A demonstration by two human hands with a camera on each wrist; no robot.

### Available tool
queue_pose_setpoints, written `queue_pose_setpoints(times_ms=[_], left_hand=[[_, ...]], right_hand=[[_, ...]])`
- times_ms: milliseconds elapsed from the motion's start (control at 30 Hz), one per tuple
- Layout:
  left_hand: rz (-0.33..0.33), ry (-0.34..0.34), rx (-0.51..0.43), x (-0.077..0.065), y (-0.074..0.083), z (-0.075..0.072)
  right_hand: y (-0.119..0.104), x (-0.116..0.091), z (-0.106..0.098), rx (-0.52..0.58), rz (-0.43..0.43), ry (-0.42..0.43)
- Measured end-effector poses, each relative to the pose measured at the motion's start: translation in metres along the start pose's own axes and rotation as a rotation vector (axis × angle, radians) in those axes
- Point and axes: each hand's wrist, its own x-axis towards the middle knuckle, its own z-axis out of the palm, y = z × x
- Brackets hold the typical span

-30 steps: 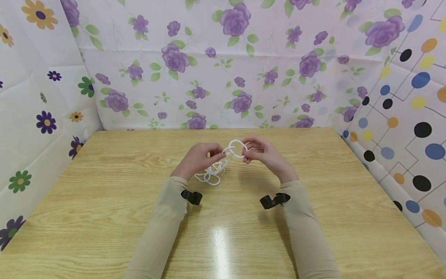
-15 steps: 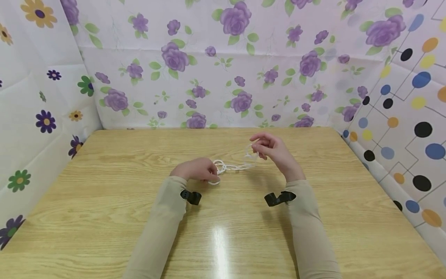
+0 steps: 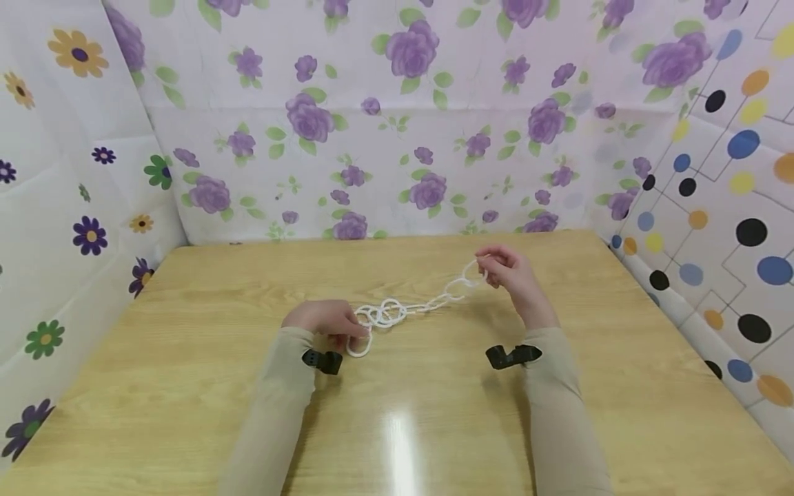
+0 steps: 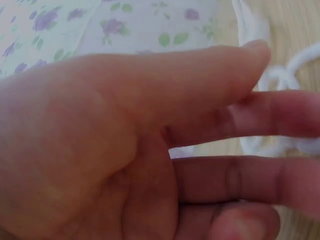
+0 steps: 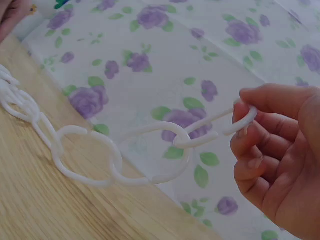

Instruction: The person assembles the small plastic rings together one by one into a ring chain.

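Observation:
A chain of white plastic rings (image 3: 375,317) stretches between my two hands. My right hand (image 3: 505,270) pinches its end ring (image 5: 243,123) between thumb and fingertips, raised above the table. From there several linked rings slope down to the left, some with a small slit showing. The chain's left part lies bunched close to the tabletop. Beside that bunch, my left hand (image 3: 327,322) has its thumb and index finger closed on another ring. In the left wrist view, white ring sections (image 4: 301,56) run behind the thumb tip and index finger.
The wood-grain table (image 3: 434,399) carries a bright light reflection near its front. Purple-flowered cloth (image 3: 397,172) hangs along its back edge, with patterned sheets at both sides. A black strap piece (image 3: 324,361) sits on the left wrist, another black piece (image 3: 513,355) on the right.
The hands have moved apart, the right one to the right, the left one leftward and down. The chain, bunched up a second ago, is drawn out between them. The head view has tilted slightly.

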Motion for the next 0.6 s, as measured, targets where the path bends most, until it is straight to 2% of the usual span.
queue_pose_setpoints(times_ms=[200, 400, 600], left_hand=[[0.011, 0.037, -0.016, -0.006, -0.026, -0.004], [0.027, 0.07, -0.066, -0.015, -0.045, -0.017], [0.019, 0.066, -0.136, -0.023, -0.063, -0.022]], right_hand=[[0.011, -0.006, -0.027, 0.014, 0.101, 0.109], [0.02, -0.007, -0.05, 0.086, 0.16, 0.142], [0.025, -0.013, -0.061, 0.135, 0.188, 0.183]])
